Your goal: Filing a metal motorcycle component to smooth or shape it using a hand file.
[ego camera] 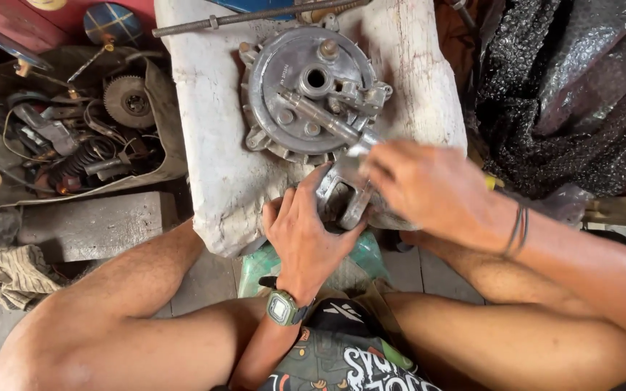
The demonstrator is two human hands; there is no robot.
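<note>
Both hands, left hand (306, 232) and right hand (421, 185), clamp a small metal bracket (342, 192) just below the round drum plate (306, 90)

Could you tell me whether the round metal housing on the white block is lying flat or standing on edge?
Lying flat: the round metal housing rests face-up on the white block, its central hole pointing toward the camera.
</note>
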